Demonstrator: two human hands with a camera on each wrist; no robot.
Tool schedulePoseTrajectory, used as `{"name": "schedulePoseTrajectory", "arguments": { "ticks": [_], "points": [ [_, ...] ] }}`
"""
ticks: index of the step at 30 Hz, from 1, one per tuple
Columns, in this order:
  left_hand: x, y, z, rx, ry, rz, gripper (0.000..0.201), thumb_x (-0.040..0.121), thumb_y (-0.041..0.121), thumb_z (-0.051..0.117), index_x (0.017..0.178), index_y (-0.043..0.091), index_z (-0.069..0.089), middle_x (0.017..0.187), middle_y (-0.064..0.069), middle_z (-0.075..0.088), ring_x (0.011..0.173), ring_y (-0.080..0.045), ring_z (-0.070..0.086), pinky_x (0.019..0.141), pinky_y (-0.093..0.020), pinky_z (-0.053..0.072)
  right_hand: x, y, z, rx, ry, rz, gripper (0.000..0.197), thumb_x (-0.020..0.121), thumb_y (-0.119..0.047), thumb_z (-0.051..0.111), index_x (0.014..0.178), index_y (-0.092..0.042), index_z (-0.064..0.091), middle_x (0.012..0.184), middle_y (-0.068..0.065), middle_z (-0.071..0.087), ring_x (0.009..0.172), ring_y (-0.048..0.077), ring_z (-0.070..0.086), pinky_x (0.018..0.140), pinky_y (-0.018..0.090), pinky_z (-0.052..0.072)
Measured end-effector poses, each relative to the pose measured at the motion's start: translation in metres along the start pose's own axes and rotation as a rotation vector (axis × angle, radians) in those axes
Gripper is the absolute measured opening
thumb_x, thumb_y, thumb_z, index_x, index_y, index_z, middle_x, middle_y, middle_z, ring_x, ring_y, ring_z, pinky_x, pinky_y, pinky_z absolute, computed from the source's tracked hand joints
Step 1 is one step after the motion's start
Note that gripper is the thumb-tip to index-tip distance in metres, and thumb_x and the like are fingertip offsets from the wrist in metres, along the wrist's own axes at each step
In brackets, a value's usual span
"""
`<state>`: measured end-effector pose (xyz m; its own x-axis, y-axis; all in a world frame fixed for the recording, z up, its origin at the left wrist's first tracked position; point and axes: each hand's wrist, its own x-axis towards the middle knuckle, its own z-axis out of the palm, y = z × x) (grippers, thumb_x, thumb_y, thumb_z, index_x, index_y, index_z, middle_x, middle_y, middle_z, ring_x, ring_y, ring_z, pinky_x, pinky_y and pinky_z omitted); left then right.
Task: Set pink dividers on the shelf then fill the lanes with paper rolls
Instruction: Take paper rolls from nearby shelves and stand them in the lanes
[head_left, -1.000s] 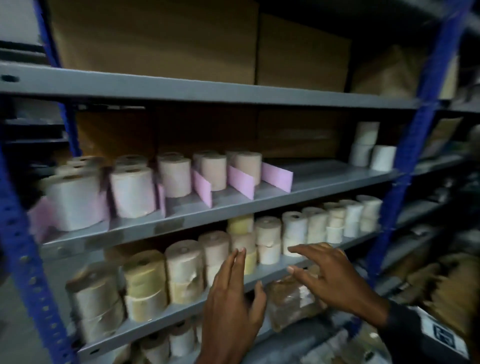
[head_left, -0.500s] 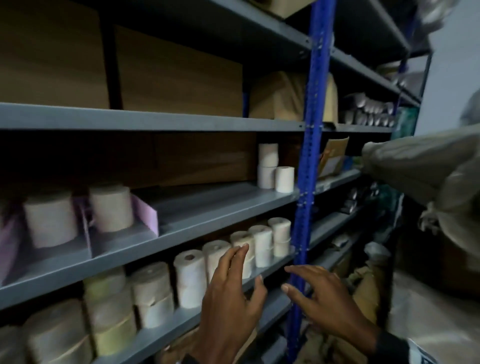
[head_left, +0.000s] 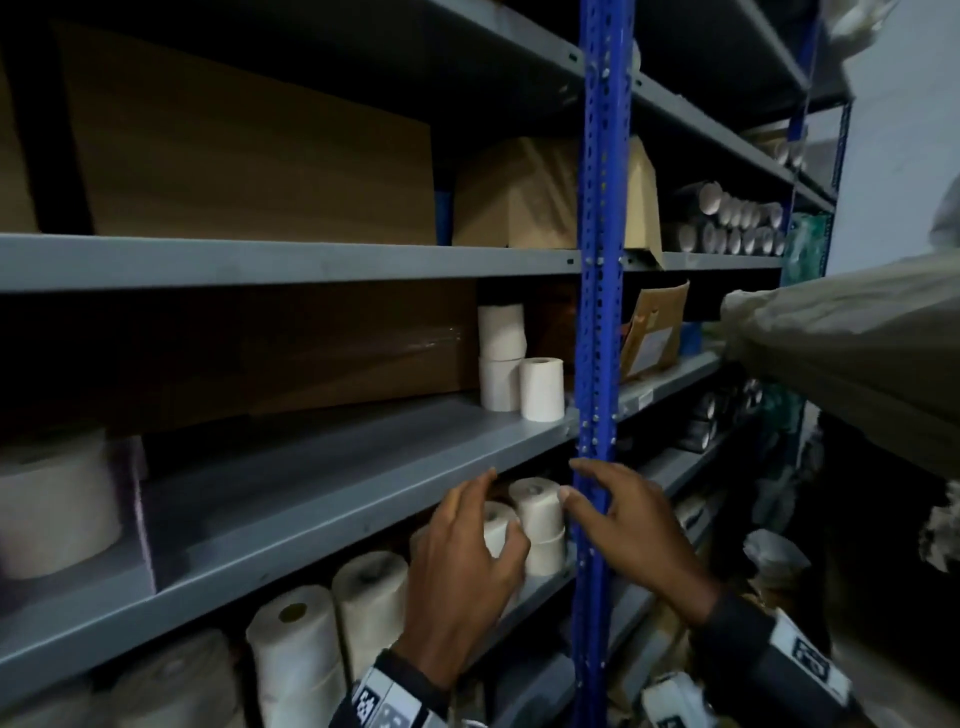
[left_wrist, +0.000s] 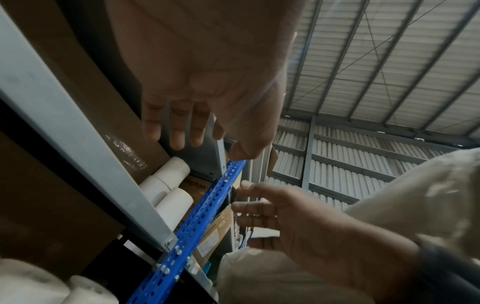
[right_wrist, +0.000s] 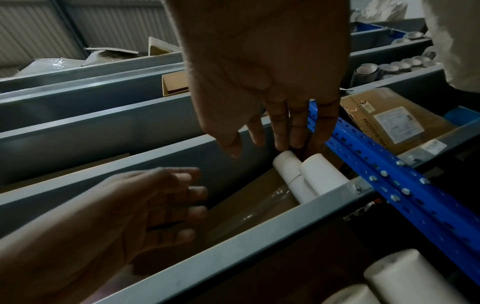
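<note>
Since the earlier head views the camera has swung toward 3 o'clock: the row of pink dividers has slid out of sight, leaving one pink divider (head_left: 136, 499) at 9 o'clock beside a large paper roll (head_left: 54, 506), and the blue upright (head_left: 602, 260) now stands at the centre. Both hands have risen from the lower rolls toward the front lip of the grey shelf (head_left: 322, 483). The left hand (head_left: 467, 566) hovers with fingers loosely spread, holding nothing, in front of the small rolls (head_left: 537, 512) on the tier below. The right hand (head_left: 631, 525) is likewise released and empty, fingers extended across the blue upright. On the grey shelf at 12 o'clock from the hands stand three white rolls (head_left: 519, 364), two stacked and one beside them, against a brown carton (head_left: 311, 348). The tier above carries cardboard boxes (head_left: 260, 156); the lower tier at 7 o'clock holds bigger rolls (head_left: 332, 639).
</note>
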<state>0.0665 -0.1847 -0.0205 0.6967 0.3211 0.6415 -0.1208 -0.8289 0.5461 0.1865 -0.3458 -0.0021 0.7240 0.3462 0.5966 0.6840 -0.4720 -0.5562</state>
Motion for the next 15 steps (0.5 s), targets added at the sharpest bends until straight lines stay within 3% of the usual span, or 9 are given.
{"name": "schedulePoseTrajectory", "arguments": {
  "ticks": [3, 7, 10, 15],
  "points": [
    [0.039, -0.022, 0.027, 0.009, 0.023, -0.013, 0.057, 0.095, 0.037, 0.065, 0.148, 0.03, 0.048, 0.141, 0.013, 0.054, 0.127, -0.008, 0.054, 0.104, -0.03, 0.048, 0.058, 0.019, 0.007, -0.045, -0.003, -0.014, 0.043, 0.086, -0.044, 0.068, 0.124, -0.024, 0.065, 0.121, 0.001, 0.067, 0.111, 0.017, 0.063, 0.097, 0.031, 0.049],
    [0.104, -0.048, 0.064, -0.016, 0.015, -0.044, 0.056, 0.097, 0.037, 0.064, 0.15, 0.026, 0.046, 0.143, 0.008, 0.054, 0.132, -0.012, 0.052, 0.105, -0.021, 0.039, 0.135, 0.044, 0.023, -0.146, -0.071, -0.039, 0.049, 0.088, -0.046, 0.064, 0.132, -0.024, 0.059, 0.133, 0.0, 0.061, 0.123, 0.016, 0.057, 0.102, 0.028, 0.044],
    [0.159, -0.06, 0.097, -0.02, -0.017, -0.063, 0.062, 0.098, 0.044, 0.058, 0.155, 0.031, 0.036, 0.151, 0.01, 0.047, 0.135, -0.011, 0.047, 0.106, -0.027, 0.042, 0.193, 0.061, 0.037, -0.194, -0.101, -0.074, 0.052, 0.09, -0.047, 0.062, 0.136, -0.023, 0.055, 0.137, -0.001, 0.056, 0.127, 0.016, 0.051, 0.104, 0.029, 0.04],
    [0.223, -0.067, 0.143, -0.048, -0.095, -0.104, 0.065, 0.097, 0.042, 0.057, 0.155, 0.026, 0.032, 0.15, 0.001, 0.048, 0.133, -0.018, 0.051, 0.103, -0.034, 0.047, 0.264, 0.079, 0.058, -0.297, -0.118, -0.082, 0.056, 0.092, -0.047, 0.055, 0.142, -0.023, 0.047, 0.146, 0.003, 0.046, 0.136, 0.021, 0.042, 0.109, 0.037, 0.038]
  ]
}}
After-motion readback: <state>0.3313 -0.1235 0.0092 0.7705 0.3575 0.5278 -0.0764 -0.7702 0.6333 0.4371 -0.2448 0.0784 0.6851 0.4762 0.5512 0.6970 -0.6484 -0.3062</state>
